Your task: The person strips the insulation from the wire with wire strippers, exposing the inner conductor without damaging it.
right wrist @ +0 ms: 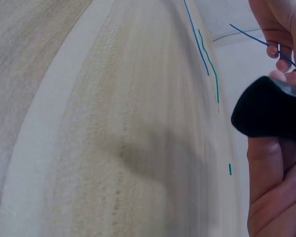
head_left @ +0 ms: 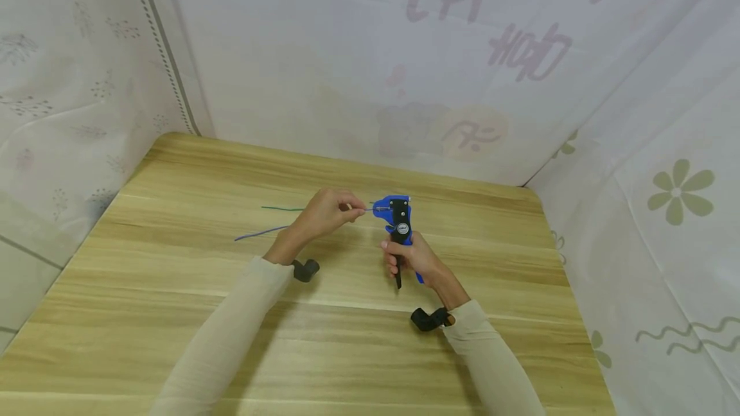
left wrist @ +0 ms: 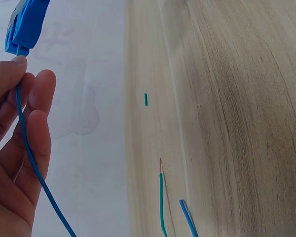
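Note:
My left hand (head_left: 326,214) pinches a thin blue wire (left wrist: 43,180) between thumb and fingertips, close to its end. That end runs into the front of a blue and black wire stripper (head_left: 400,210). Around the stripper's handles are the curled fingers of my right hand (head_left: 421,257), which holds the tool upright above the table. The right wrist view shows the black handle (right wrist: 269,108) in front of the palm. On the table behind the left hand lie a green wire (left wrist: 162,202) with a bare copper tip and a second blue wire (head_left: 259,233).
A short green piece of insulation (left wrist: 146,99) lies on the wooden table (head_left: 347,352) near its far edge. Printed white sheets (head_left: 289,50) hang behind and at both sides. Black camera mounts (head_left: 429,320) sit on both wrists.

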Motion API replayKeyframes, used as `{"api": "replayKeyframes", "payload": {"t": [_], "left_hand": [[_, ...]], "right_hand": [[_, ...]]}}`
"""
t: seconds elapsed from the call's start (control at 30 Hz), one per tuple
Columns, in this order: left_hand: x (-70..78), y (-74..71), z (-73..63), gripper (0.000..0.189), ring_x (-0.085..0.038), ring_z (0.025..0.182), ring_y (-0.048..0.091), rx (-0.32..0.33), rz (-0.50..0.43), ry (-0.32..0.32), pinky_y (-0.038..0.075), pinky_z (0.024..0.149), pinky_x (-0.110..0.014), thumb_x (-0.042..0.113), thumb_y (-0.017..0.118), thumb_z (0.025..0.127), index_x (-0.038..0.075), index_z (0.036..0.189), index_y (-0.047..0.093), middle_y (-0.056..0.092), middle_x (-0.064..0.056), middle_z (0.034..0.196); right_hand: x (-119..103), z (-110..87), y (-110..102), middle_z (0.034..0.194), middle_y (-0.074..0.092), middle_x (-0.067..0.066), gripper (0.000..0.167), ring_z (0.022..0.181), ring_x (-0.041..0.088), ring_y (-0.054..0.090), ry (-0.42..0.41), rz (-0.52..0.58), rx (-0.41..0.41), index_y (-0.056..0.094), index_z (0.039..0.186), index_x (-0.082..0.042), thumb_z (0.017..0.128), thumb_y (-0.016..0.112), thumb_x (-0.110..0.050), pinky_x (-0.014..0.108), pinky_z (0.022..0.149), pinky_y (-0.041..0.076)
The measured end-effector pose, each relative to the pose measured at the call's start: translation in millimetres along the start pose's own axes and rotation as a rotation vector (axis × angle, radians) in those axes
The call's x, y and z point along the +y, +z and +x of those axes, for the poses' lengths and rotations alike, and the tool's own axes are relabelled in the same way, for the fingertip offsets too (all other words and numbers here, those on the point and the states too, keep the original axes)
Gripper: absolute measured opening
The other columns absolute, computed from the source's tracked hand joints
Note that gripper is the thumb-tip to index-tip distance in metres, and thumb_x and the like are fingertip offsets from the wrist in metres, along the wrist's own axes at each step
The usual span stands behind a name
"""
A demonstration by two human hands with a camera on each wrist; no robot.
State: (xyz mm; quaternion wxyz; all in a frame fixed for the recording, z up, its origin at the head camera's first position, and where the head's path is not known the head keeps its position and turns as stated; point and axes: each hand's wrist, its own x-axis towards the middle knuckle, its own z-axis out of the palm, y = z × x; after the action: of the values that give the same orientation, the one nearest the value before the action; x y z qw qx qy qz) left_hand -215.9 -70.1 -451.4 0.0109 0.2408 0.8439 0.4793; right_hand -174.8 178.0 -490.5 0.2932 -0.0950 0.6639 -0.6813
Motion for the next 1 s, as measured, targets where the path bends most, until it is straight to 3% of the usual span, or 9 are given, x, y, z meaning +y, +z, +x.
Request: {"api": "replayKeyframes", "payload": {"t": [0.5,0.77,1.0], "left_hand": [[-3.0,0.8,-0.6,0.010,-0.012,0.071,0.065,-0.016,-0.005,0.010,0.050,0.060,-0.025,0.012,0.071,0.092,0.008,0.096,0.079,0.071,-0.001,0.083],[-3.6,0.2,-1.0,0.012,-0.013,0.072,0.065,-0.018,-0.009,-0.010,0.050,0.060,-0.026,0.012,0.069,0.094,0.007,0.099,0.078,0.072,-0.003,0.085],[-3.5,0.6,-2.1,0.012,-0.013,0.072,0.064,-0.017,-0.003,-0.005,0.050,0.062,-0.027,0.013,0.069,0.093,0.007,0.099,0.078,0.072,-0.005,0.086]], "right_hand": [[3.6,0.2,-0.8,0.056,0.047,0.000,0.030,0.045,0.015,0.047,0.024,-0.019,0.040,0.048,0.077,-0.004,0.097,0.061,-0.021,0.035,0.049,0.049],[5.7,4.3,4.4,0.051,0.043,-0.002,0.024,0.040,0.012,0.040,0.017,0.008,0.135,0.049,0.078,-0.003,0.099,0.055,-0.014,0.028,0.043,0.041],[6.3,3.8,4.0,0.051,0.042,-0.001,0.023,0.039,0.012,0.040,0.028,0.011,0.143,0.049,0.079,-0.003,0.099,0.054,-0.012,0.027,0.041,0.041]]}}
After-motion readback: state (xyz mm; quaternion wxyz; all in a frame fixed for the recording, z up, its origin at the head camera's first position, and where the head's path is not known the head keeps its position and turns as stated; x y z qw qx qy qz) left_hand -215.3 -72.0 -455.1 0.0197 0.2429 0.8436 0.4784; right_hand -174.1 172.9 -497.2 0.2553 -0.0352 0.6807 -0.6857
